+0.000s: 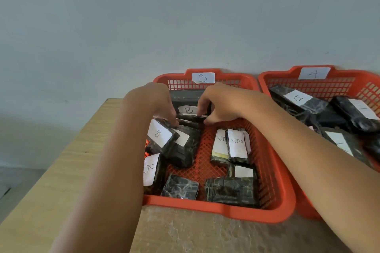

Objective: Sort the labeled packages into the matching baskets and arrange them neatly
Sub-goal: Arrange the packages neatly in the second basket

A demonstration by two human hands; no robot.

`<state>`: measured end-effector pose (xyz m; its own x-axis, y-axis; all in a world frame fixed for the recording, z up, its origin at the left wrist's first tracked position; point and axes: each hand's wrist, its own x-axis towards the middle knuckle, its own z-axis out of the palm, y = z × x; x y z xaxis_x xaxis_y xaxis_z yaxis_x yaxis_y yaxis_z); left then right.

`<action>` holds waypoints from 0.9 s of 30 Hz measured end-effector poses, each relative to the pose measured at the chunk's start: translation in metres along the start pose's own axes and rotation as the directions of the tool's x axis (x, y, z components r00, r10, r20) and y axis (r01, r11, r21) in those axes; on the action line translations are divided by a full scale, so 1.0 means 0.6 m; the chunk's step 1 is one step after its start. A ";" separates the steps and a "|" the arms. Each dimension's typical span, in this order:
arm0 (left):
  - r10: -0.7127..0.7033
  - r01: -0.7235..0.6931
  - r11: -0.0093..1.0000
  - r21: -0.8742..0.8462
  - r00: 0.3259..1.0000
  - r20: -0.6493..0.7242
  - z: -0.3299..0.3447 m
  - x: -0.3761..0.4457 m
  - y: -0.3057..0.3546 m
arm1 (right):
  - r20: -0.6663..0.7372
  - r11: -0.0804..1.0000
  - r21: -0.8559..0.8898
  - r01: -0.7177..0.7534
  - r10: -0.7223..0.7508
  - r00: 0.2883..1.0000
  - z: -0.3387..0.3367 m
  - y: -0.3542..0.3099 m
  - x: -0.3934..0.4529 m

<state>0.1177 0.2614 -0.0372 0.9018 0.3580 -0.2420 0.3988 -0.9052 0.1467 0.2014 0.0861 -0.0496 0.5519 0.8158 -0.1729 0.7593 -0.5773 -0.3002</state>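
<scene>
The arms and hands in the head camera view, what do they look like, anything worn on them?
Both arms are bare for as far as the picture shows: no sleeves in view. The left hand and the right hand wear no gloves. No watch, bracelet or ring is visible on either wrist or the fingers that show. No markings stand out.

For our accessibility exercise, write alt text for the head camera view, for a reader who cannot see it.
Two bare hands, left hand and right hand, reach into an orange basket labeled B and handle a dark wrapped package at its far end. Other dark packages with white B labels lie scattered inside. A second orange basket, holding more packages, sits to the right on the table.
</scene>
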 end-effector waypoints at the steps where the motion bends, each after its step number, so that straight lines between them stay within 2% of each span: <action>1: -0.021 0.021 0.999 0.025 1.000 -0.001 0.003 -0.001 0.004 | -0.011 1.000 0.014 -0.001 0.001 1.000 0.003 0.001 0.001; 4: -0.002 -0.001 0.998 0.065 0.998 0.057 0.007 -0.005 0.017 | -0.002 1.000 0.008 -0.009 0.009 1.000 0.008 -0.004 0.002; 8: 0.050 -0.056 0.998 0.029 0.983 0.179 -0.007 -0.034 0.031 | -0.029 0.999 -0.045 0.008 -0.009 1.000 0.005 -0.004 0.000; 12: 0.042 -0.113 0.943 0.313 0.974 0.223 0.004 -0.059 0.048 | -0.040 0.997 -0.072 0.009 -0.012 0.999 0.000 0.001 -0.003; 16: 0.027 -0.103 0.917 0.385 0.980 0.198 0.049 -0.077 0.076 | -0.076 0.996 -0.085 -0.010 0.004 0.997 0.001 0.007 0.001; 22: 0.122 -0.151 0.960 0.235 0.984 0.133 0.043 -0.085 0.066 | -0.108 0.999 -0.046 -0.013 0.008 0.994 -0.005 0.012 -0.002; 27: 0.189 -0.190 0.981 0.046 0.982 0.032 0.044 -0.103 0.042 | -0.236 0.999 0.037 0.008 0.002 0.972 -0.028 0.021 -0.010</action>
<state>0.0674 0.2101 -0.0439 0.9551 0.1734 -0.2403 0.2122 -0.9663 0.1459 0.2136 0.0734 -0.0366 0.6187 0.7839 0.0526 0.7501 -0.5695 -0.3363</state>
